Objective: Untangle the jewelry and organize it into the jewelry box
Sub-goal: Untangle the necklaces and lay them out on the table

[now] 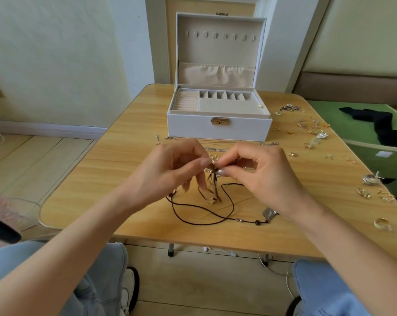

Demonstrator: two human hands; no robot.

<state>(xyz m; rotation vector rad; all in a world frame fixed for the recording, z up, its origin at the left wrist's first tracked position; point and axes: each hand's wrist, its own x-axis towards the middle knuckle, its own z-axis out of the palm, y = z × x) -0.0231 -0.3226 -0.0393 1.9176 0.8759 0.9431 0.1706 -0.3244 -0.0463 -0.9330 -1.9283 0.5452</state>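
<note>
Two bare forearms reach in from the lower corners and meet at centre. The left hand (181, 169) and right hand (259, 172) face each other (fingertips nearly touching), each pinching one tangled cord (212, 179) between thumb and forefinger, other fingers curled.

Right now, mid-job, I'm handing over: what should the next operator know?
Left hand and right hand: both pinch the tangled knot above the table.
Dark cord necklace trails from the knot in loops on the table; its silver pendant lies near the right wrist.
Jewelry box stands open behind, compartments apparently empty.
Done: nothing boxed yet. Left: free the knot, then box it along with the loose earrings and rings at the table's right side.
</note>
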